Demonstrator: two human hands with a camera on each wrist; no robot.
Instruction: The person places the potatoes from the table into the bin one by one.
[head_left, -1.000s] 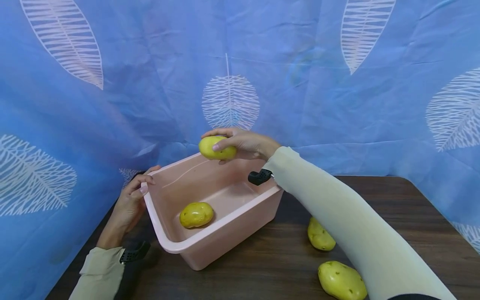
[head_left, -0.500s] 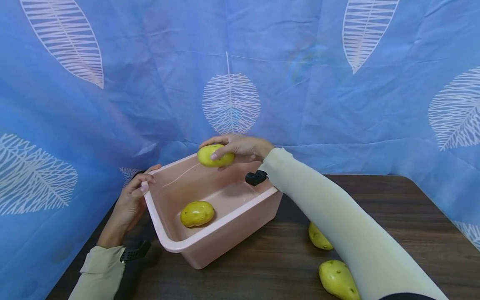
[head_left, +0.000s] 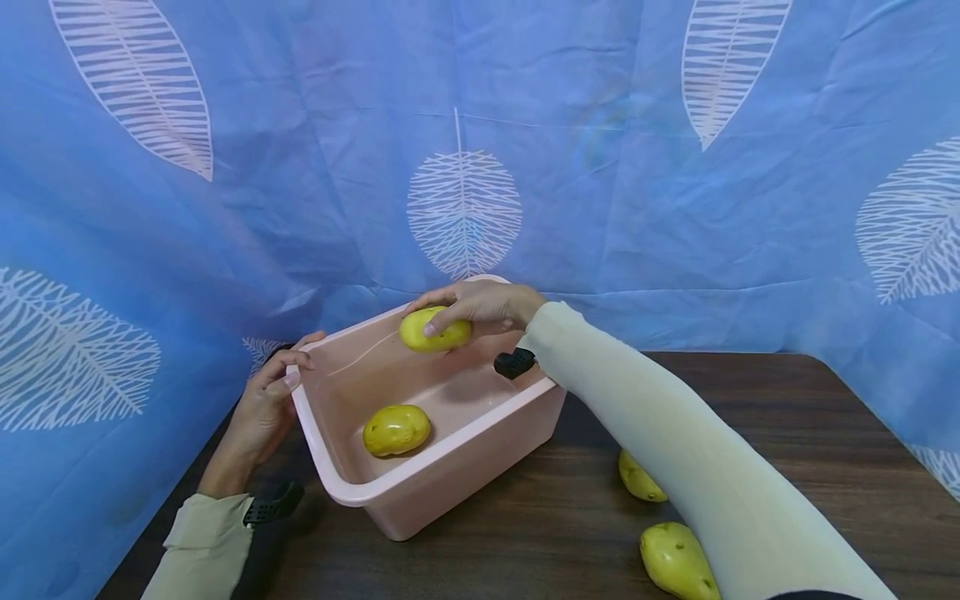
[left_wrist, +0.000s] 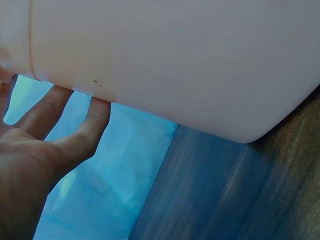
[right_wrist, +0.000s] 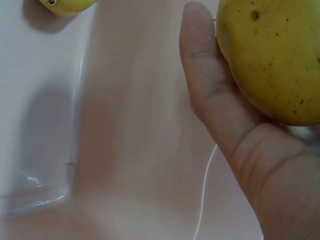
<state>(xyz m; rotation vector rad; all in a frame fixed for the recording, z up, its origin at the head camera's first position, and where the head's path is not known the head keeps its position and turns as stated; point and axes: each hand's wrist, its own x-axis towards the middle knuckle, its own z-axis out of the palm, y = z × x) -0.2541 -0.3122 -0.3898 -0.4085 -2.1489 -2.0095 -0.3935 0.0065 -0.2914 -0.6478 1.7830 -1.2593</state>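
Note:
A yellow potato (head_left: 442, 335) is gripped in my right hand (head_left: 487, 304), thumb on its near side, over the far part of a pink plastic basin (head_left: 465, 462). The right wrist view shows the same potato (right_wrist: 275, 60) against the thumb and palm, with the basin's inside below. My left hand (head_left: 258, 417) holds the basin's left rim, fingers over the edge. In the left wrist view its fingers (left_wrist: 95, 125) reach the basin's outer wall (left_wrist: 175, 60). Inside the basin, toward the near left, lies another potato (head_left: 396, 430).
Two more potatoes lie on the dark wooden table (head_left: 750, 417), right of the basin: one farther back (head_left: 639, 477), one nearer (head_left: 677, 558). My right sleeve (head_left: 660, 417) partly covers both. A blue leaf-patterned cloth (head_left: 585, 183) hangs behind the table.
My right hand has lowered the potato from above the far rim to about rim level or into the basin. The left hand has stayed on the rim.

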